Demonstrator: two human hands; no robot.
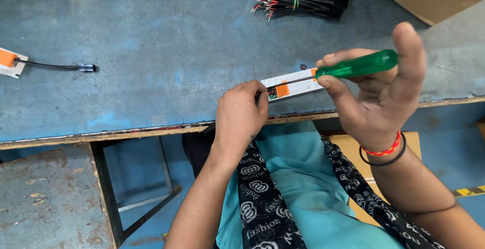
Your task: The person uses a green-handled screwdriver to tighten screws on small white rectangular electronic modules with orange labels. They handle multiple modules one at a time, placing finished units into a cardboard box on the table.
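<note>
left hand (pixel 241 112) pinched on wires at near end of white box (pixel 295 83) with orange clips | right hand (pixel 376 89) closed around green screwdriver (pixel 353 67), tip touching box just beside left fingers | far beyond hands: 1 black wire bundle (pixel 308 1); far left: cabled orange part (pixel 10 61)

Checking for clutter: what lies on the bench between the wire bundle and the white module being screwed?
Nothing: in the head view, only bare blue bench top separates the wire bundle from the white module.
</note>
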